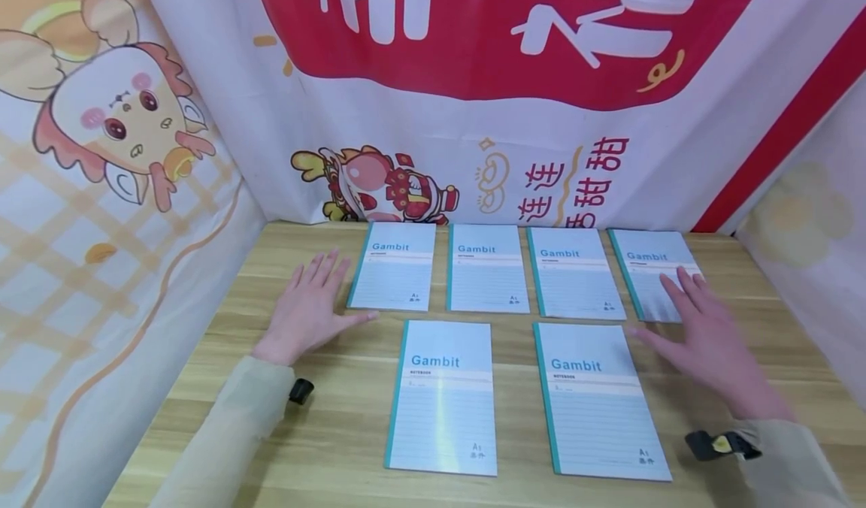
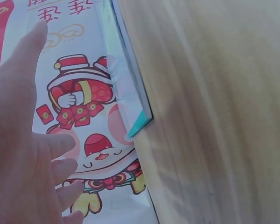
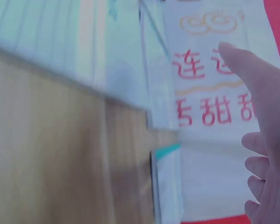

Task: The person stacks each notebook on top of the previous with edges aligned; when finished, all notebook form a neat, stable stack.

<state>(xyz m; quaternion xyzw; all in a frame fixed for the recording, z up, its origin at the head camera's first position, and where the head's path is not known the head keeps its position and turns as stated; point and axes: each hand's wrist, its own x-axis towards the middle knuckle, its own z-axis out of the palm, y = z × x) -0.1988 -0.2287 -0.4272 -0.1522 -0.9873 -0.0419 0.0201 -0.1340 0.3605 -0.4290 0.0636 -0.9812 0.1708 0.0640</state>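
Several pale blue "Gambit" notebooks with teal spines lie flat, a back row and two in front. My left hand (image 1: 307,305), fingers spread, is just left of the leftmost back notebook (image 1: 392,267), its thumb reaching toward the lower left corner. My right hand (image 1: 710,343) overlaps the right part of the rightmost back notebook (image 1: 652,267), fingers extended and thumb near the top of the front right notebook (image 1: 602,403). To its left lies the front left notebook (image 1: 443,399). Neither hand holds anything. Both wrist views show straight thumbs, with notebook edges beyond.
Two more notebooks, one left of centre (image 1: 487,267) and one right of centre (image 1: 575,271), fill out the back row. Beneath everything is a wood-grain table (image 1: 338,433). A printed white and red cloth (image 1: 419,132) hangs along its back edge, with a patterned cloth (image 1: 74,267) at the left.
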